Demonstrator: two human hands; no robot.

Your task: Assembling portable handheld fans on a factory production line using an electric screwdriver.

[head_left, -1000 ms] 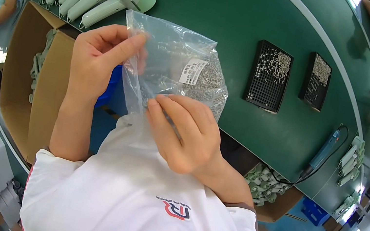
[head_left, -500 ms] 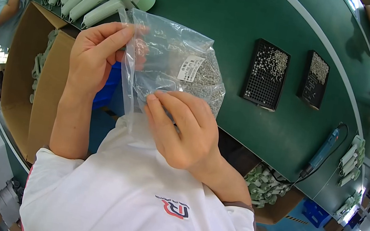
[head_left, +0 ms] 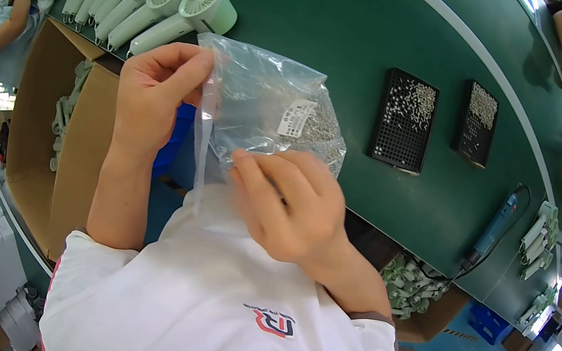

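Observation:
A clear plastic bag point(head_left: 260, 81) with a white label and many small silvery screws in its far right part lies over the near edge of the green table. My left hand point(head_left: 160, 90) pinches the bag's upper left edge between thumb and fingers. Lower on the bag, my right hand point(head_left: 295, 204) has thumb and forefinger pressed together at the plastic; its lower fingers are slightly blurred. Two black perforated trays point(head_left: 396, 147) point(head_left: 462, 136) stand to the right, each with loose screws heaped toward its far end.
Several pale green handheld fans point(head_left: 201, 7) line the table's far left. An open cardboard box point(head_left: 84, 163) stands left of me. A teal electric screwdriver point(head_left: 493, 228) with its cable lies at right, near green parts point(head_left: 539, 240). A box of green parts point(head_left: 415, 286) sits below. Other people work beyond.
The view has shifted slightly. Both hands stay at the bag; the left fingers no longer show through the plastic, and the right fingers have moved a little.

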